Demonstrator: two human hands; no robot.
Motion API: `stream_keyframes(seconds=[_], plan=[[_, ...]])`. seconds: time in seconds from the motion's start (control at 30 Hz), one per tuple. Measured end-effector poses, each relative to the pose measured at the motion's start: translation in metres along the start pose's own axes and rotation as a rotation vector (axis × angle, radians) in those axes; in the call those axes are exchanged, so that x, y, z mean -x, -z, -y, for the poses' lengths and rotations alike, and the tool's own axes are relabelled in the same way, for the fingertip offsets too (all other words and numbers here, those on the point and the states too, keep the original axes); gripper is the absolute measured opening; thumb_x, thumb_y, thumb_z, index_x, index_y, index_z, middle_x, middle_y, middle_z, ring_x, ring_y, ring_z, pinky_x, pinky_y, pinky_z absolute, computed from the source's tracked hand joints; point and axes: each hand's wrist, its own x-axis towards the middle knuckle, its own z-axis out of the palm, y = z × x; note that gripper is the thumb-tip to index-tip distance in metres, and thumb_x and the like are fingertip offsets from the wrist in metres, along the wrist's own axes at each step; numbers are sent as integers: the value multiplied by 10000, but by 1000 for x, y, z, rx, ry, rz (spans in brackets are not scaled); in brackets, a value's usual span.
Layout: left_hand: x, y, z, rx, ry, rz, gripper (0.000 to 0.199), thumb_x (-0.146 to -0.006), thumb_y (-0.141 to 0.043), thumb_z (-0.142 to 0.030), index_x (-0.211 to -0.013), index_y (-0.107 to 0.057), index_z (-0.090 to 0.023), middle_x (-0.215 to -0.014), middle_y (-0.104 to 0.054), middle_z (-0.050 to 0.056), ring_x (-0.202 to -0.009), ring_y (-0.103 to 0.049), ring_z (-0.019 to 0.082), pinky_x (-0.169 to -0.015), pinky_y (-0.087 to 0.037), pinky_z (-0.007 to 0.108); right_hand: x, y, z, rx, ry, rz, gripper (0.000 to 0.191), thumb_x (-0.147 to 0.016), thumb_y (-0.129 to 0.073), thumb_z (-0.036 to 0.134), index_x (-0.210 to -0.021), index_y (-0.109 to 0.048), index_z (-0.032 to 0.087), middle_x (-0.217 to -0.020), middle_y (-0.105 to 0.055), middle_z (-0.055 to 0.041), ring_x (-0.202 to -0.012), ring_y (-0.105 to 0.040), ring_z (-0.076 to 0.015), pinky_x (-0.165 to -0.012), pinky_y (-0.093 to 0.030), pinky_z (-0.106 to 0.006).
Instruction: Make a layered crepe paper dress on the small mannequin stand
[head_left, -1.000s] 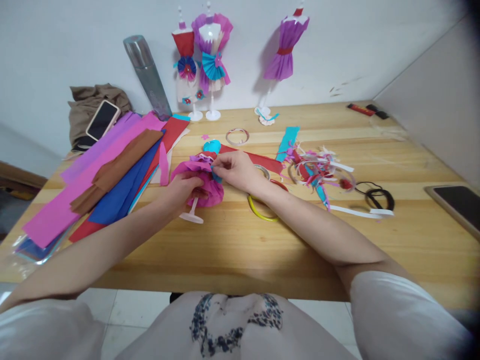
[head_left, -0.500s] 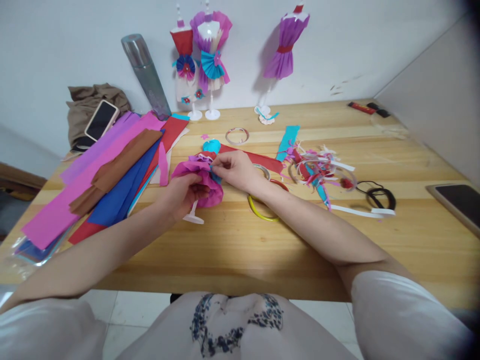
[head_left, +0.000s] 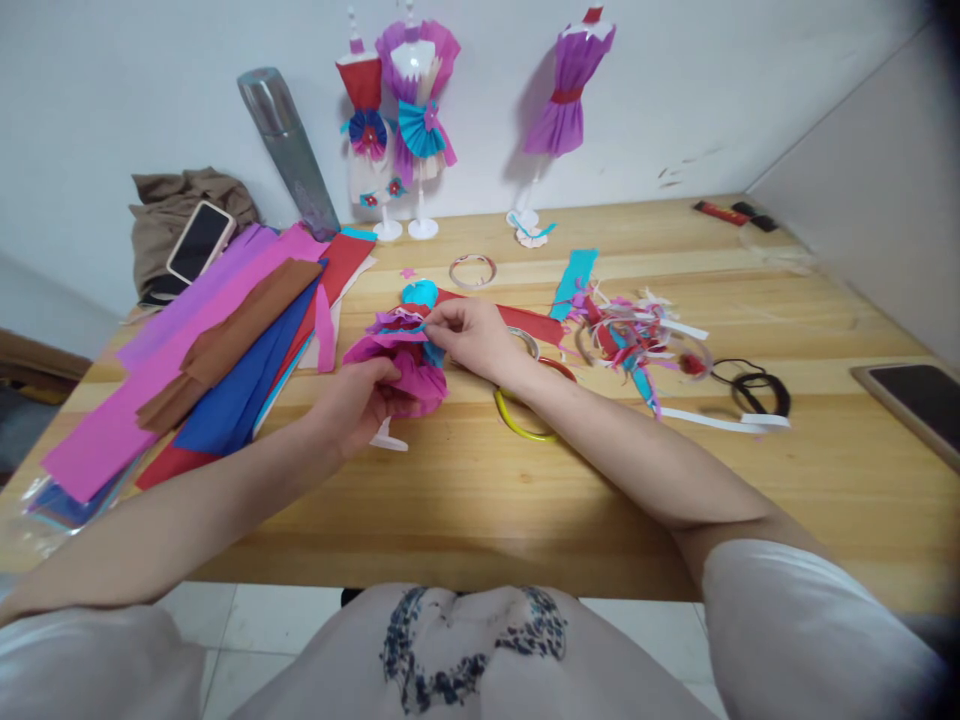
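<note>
A small doll mannequin in a magenta crepe-paper dress (head_left: pixel 420 380) lies tilted in front of me, its white stand base (head_left: pixel 390 440) poking out below. My left hand (head_left: pixel 356 405) is closed on the ruffled skirt from the left; some of its fingers are hidden under the paper. Thumb and fingertips of my right hand (head_left: pixel 472 335) pinch a narrow blue paper strip (head_left: pixel 433 354) at the dress's waist. Just beyond the waist show some red paper and a round turquoise paper piece (head_left: pixel 420 292).
Crepe-paper sheets (head_left: pixel 247 370) are heaped at left beside a phone (head_left: pixel 201 242) and a bottle (head_left: pixel 289 150). Three dressed mannequins, one in purple (head_left: pixel 568 95), stand along the wall. Tape rolls, a yellow ring (head_left: pixel 517 425) and paper scraps (head_left: pixel 630 335) lie to the right.
The skirt's upper layer has shifted under my left hand, and more of the blue strip shows along the waist. My right hand stays pinched at nearly the same place.
</note>
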Motion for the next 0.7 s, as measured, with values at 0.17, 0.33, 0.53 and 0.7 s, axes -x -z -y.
stream_keyframes(seconds=[0.17,0.33,0.53,0.7], plan=[[0,0,-1,-35,-41,33,202,-627,-546,-34,-742,-683,-130,-663,-659,46,-575,-603,156,-467,-514,253,0,0,0,-9,-1,-1,132,-830,-590,182,-742,-689,171,-651,-605,2,-631,-520,-137,-614,-387,-269],[-9,1,0,38,57,-97,179,-697,-563,-9,-753,-681,-131,-661,-686,49,-577,-636,148,-518,-541,241,2,0,1,-21,-5,7,134,-824,-585,173,-740,-689,170,-653,-613,-4,-635,-532,-140,-613,-399,-269],[-15,-4,0,94,1,-99,176,-733,-553,2,-715,-674,-125,-665,-693,41,-578,-649,131,-549,-555,231,3,0,4,-23,-15,19,150,-829,-582,160,-713,-676,175,-634,-596,6,-622,-522,-136,-617,-402,-267],[-14,-9,-1,115,-23,-114,205,-743,-546,21,-711,-688,-123,-689,-712,31,-641,-672,125,-619,-575,228,4,1,6,-25,3,21,138,-827,-593,152,-718,-675,173,-640,-585,9,-638,-520,-139,-618,-387,-267]])
